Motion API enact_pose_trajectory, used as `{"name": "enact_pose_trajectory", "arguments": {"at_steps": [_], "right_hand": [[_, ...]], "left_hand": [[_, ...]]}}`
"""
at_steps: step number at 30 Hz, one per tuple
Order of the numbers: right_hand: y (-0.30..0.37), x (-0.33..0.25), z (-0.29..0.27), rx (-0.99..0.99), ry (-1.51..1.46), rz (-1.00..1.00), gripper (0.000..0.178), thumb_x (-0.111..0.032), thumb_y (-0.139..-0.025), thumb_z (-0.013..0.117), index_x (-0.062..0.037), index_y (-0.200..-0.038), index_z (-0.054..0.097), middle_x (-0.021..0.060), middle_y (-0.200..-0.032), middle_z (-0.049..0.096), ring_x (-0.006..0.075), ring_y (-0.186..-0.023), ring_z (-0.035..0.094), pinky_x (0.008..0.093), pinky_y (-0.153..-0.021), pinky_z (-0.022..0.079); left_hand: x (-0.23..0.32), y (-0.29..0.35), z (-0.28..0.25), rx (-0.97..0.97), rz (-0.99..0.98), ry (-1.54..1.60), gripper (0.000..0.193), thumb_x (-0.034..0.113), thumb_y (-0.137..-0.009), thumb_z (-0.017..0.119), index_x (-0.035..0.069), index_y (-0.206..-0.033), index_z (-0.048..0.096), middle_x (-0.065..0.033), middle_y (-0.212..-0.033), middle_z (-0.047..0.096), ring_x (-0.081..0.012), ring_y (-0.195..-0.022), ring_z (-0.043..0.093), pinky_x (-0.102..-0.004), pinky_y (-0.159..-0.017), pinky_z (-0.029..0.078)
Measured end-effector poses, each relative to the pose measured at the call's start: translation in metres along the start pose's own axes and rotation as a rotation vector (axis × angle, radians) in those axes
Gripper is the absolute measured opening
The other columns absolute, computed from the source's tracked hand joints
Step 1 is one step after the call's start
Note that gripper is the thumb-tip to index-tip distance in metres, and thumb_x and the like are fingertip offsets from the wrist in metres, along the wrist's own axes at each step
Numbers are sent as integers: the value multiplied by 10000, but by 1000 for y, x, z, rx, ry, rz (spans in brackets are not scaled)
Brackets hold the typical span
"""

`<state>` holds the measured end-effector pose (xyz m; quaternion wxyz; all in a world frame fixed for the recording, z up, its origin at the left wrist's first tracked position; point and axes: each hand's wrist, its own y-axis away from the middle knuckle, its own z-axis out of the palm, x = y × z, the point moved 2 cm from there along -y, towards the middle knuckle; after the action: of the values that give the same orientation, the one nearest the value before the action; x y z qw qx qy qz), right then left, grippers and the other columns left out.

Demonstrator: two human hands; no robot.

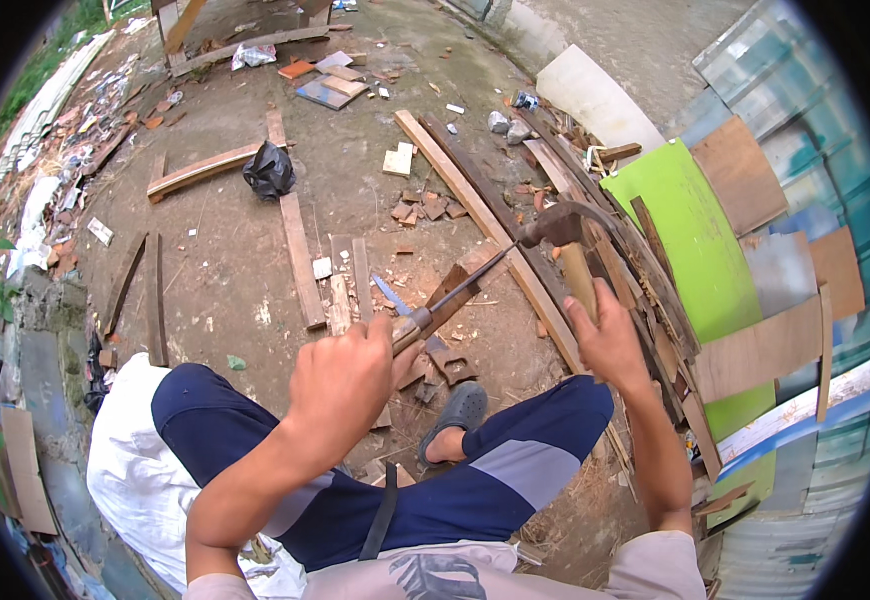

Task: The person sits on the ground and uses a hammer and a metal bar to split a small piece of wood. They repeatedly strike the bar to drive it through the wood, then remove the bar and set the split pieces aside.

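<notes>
My left hand is closed round the handle of a slim tool with a long, thin, dark metal shaft; its exact kind I cannot make out. The shaft slants up and right, its tip close to the hammer's head; I cannot tell whether they touch. My right hand grips the wooden handle of a claw hammer, raised with its head upward and the curved claw toward the right. Below both tools lies a long, pale-edged wooden beam. Wood scraps lie on the ground in front of my left hand.
A stack of boards lines the right side, beside a lime-green panel. Planks, a black plastic bag and broken brick pieces lie ahead. White sacking is by my left leg. A grey clog covers my foot.
</notes>
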<state>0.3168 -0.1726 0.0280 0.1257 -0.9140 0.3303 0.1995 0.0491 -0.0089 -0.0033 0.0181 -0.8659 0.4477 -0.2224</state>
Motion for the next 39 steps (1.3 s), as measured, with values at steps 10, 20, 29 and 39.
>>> {"name": "enact_pose_trajectory", "arguments": {"at_steps": [10,20,29,39], "right_hand": [[36,-57,-18,44,-389,-99,298,-208,-990,643,9,-1146,512,182,-680,610,303,-527,629,425,-465,437],[40,-80,-24,-65,-295,-113,298,-205,-981,645,6,-1160,535,175,-646,608,295,-565,654,395,-529,471],[42,-61,4,-135,-188,-150,364,-211,-967,655,30,-1201,516,211,-662,612,377,-576,642,430,-545,474],[49,-68,-2,-302,-109,-92,324,-211,-946,677,14,-1147,559,279,-771,658,479,-714,668,495,-608,505]], "left_hand": [[0,-4,0,-8,-14,1,360,390,-907,721,43,-899,629,-154,-666,666,-358,-589,681,-448,-525,536],[-10,2,16,-69,-57,107,383,365,-904,720,5,-832,611,-203,-631,651,-400,-590,673,-486,-544,533],[-18,1,24,-93,-41,135,427,395,-919,708,-6,-817,603,-210,-607,636,-404,-584,673,-484,-537,533],[-21,-5,35,-119,-47,152,427,395,-907,722,-12,-837,614,-217,-606,633,-421,-599,670,-502,-558,536]]}}
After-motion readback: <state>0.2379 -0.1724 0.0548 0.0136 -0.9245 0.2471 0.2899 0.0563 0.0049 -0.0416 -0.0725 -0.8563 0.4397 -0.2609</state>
